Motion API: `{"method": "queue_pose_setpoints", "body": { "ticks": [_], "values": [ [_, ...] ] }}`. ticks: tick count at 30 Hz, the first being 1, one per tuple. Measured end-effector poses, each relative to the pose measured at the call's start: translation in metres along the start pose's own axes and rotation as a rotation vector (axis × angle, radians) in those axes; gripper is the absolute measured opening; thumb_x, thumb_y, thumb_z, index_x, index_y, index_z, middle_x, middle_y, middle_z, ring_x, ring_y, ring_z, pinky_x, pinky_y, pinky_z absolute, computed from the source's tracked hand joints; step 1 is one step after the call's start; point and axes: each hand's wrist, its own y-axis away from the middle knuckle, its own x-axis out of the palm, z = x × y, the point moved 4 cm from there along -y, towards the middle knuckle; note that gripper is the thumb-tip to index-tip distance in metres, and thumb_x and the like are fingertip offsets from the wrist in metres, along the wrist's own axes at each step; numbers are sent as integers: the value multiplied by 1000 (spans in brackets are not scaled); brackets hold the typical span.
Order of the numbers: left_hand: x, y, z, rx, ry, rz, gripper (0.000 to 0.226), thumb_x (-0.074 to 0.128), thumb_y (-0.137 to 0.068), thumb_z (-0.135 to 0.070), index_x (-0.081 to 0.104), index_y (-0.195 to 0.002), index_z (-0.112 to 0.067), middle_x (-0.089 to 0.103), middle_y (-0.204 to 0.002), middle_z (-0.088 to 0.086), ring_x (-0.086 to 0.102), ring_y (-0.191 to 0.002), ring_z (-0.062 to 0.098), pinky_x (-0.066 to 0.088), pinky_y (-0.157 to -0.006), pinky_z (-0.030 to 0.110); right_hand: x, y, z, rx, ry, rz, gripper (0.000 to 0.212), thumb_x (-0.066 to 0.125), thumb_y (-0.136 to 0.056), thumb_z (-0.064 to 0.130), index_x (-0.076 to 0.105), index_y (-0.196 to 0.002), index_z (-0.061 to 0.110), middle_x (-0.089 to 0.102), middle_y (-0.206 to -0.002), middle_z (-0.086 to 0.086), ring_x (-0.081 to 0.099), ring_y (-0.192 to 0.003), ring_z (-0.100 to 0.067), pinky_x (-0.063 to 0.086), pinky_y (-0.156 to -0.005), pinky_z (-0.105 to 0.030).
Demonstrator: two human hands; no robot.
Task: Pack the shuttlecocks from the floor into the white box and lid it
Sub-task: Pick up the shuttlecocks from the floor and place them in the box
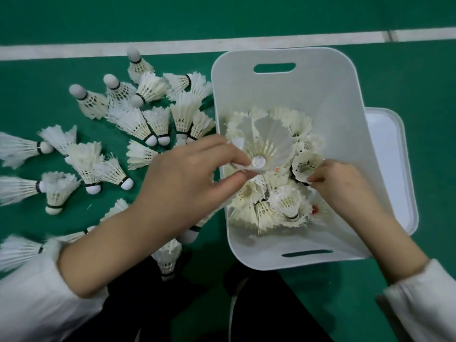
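— Between the hands, in the white box [283, 58], lie the packed shuttlecocks [283, 208]. The left hand [195, 178] pinches a raised shuttlecock [265, 140] above them.

— The right hand [345, 186] pinches a second shuttlecock [304, 166] lower in the box. They'd do best to nest them gently, feathers uncrushed.

— Loose shuttlecocks [138, 119] crowd the floor [74, 25] left of the left hand. The lid [392, 156] lies beyond the right hand.
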Motion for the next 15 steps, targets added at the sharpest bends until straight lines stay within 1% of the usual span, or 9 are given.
{"method": "queue_pose_setpoints", "body": {
  "ticks": [3,5,7,9,10,11,12,14,15],
  "values": [
    [0,1,2,-28,-7,22,26,52,-83,-50,69,-92,-32,63,-87,-16,63,-74,13,50,-55,36,-3,3,2,-22,40,-3,30,59,-83,9,65,-112,13,57,-120,-8,57,-103,-31,42,-83,-34],
    [0,0,3,-39,-12,21,27,51,-83,-50,69,-92,-33,64,-89,-17,63,-75,13,51,-56,36,-17,11,5,-61,2,-71,36,58,-85,14,58,-121,18,50,-126,-3,57,-102,-28,43,-81,-35],
    [0,0,3,-44,-25,35,28,49,-82,-52,68,-93,-34,63,-89,-18,63,-76,11,51,-57,35,-39,24,15,-119,-138,-206,34,58,-87,19,56,-121,22,52,-121,2,58,-95,-19,44,-77,-31],
    [1,-1,2,-48,-37,58,28,48,-82,-53,67,-94,-36,63,-90,-19,62,-78,8,51,-56,34,-60,38,30,-205,-328,-277,35,59,-87,21,54,-121,27,57,-105,11,58,-85,-6,47,-74,-21],
    [1,-1,2,-48,-43,65,28,47,-83,-53,67,-94,-36,63,-91,-19,62,-79,7,51,-55,34,-67,45,39,-262,-428,-266,38,59,-87,21,51,-122,31,59,-97,16,58,-83,-4,47,-72,-15],
    [1,-1,1,-44,-48,66,28,47,-83,-53,67,-94,-36,63,-91,-19,62,-79,6,51,-55,34,-72,53,50,-331,-506,-233,43,60,-86,21,47,-124,36,60,-91,17,57,-82,-4,47,-71,-13],
    [0,-2,0,-38,-48,66,28,47,-83,-53,67,-93,-36,63,-91,-19,62,-78,6,50,-54,34,-74,58,61,-402,-544,-187,49,61,-86,22,42,-126,42,59,-91,18,57,-82,-3,47,-70,-12],
    [0,-1,-1,-22,-44,64,29,47,-83,-53,67,-92,-35,63,-89,-18,62,-76,7,50,-53,35,-68,62,77,-510,-510,-111,55,59,-87,25,33,-127,53,54,-97,23,56,-82,1,47,-68,-11],
    [0,-1,-1,-18,-46,63,29,47,-83,-52,68,-92,-34,63,-89,-17,61,-76,8,50,-53,35,-62,61,82,-539,-461,-103,53,56,-86,27,33,-126,53,55,-95,21,56,-81,1,48,-68,-13]
  ]
}}
